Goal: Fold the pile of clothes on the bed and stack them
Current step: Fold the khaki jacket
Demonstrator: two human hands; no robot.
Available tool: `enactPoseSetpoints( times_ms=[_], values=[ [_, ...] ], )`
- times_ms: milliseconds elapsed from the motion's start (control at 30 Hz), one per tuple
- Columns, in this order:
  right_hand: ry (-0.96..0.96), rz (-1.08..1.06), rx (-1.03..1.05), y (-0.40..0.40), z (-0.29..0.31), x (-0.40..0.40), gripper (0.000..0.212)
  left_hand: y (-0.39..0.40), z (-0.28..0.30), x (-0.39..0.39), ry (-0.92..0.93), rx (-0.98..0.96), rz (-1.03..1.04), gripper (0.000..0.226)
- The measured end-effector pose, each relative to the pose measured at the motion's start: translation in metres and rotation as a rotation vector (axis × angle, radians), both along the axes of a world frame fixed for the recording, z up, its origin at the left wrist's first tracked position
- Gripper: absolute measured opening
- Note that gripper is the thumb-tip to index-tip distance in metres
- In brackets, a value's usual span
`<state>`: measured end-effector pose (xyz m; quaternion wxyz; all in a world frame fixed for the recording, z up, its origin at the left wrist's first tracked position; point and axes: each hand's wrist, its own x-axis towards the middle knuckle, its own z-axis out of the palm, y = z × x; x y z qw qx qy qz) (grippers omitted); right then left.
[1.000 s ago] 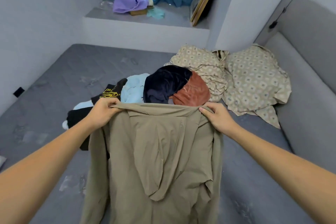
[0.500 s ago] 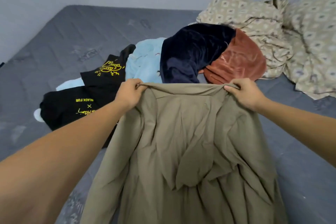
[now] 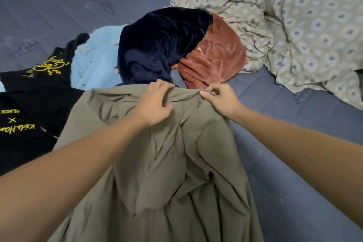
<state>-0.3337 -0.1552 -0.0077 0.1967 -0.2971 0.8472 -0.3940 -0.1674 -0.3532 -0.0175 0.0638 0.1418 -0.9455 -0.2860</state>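
Gripping the top edge of a tan hooded jacket (image 3: 167, 163), both hands work close together near its collar. The left hand (image 3: 155, 104) has its fingers curled into a bunch of the cloth, and the right hand (image 3: 220, 100) pinches the edge just beside it between thumb and fingers. The jacket lies spread toward the person over the grey mattress (image 3: 294, 143), its hood hanging loose down the middle and its left side overlapping a black shirt with yellow print (image 3: 29, 108).

Behind the hands sits the rest of the pile: a light blue garment (image 3: 94, 59), a dark navy velvet piece (image 3: 157, 45) and a rust-coloured one (image 3: 214, 53), all unfolded. A patterned sheet (image 3: 294, 25) is crumpled at the far right.

The jacket looks thin, light and limp, so it will likely sag and wrinkle wherever it is not held. Taking it at the two shoulder seams, hands well apart, would probably keep it flat for folding; the hood and sleeves may need tucking in first. Nothing seems stacked yet.
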Motion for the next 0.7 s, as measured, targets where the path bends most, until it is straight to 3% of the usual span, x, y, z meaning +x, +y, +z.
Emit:
enactPoseSetpoints(
  times_ms=[133,167,233,267,300,400,467,533,633,700],
  values=[
    [-0.16,-0.053,-0.132,0.025,-0.004,-0.006,0.034,0.049,-0.009,-0.053,-0.182,0.152,-0.069,0.083],
    [-0.19,-0.067,-0.156,0.031,-0.006,-0.007,0.036,0.054,-0.011,-0.063,-0.203,0.141,-0.084,0.073],
    [-0.228,-0.104,-0.196,0.042,-0.01,-0.009,0.037,0.061,-0.015,-0.076,-0.206,0.13,-0.096,0.024],
    [-0.257,-0.122,-0.21,0.048,-0.015,-0.009,0.036,0.062,-0.016,-0.08,-0.183,0.159,-0.091,0.021],
    [-0.299,-0.129,-0.204,0.054,-0.02,-0.009,0.036,0.063,-0.02,-0.084,-0.156,0.203,-0.08,0.031],
    [-0.442,-0.013,0.046,0.078,-0.045,0.0,0.045,0.062,-0.025,-0.09,-0.088,0.257,-0.024,0.031],
    [-0.417,0.062,0.238,0.093,-0.066,0.01,0.048,0.065,-0.023,-0.094,-0.093,0.217,-0.03,0.024],
    [-0.404,-0.017,0.222,0.105,-0.081,0.013,0.037,0.069,-0.021,-0.098,-0.133,0.213,-0.085,0.026],
    [-0.467,-0.121,0.006,0.122,-0.085,0.013,0.017,0.08,-0.016,-0.105,-0.233,0.194,-0.22,0.045],
    [-0.441,-0.12,-0.05,0.136,-0.083,0.007,0.011,0.087,-0.015,-0.114,-0.238,0.137,-0.289,0.03]
  ],
)
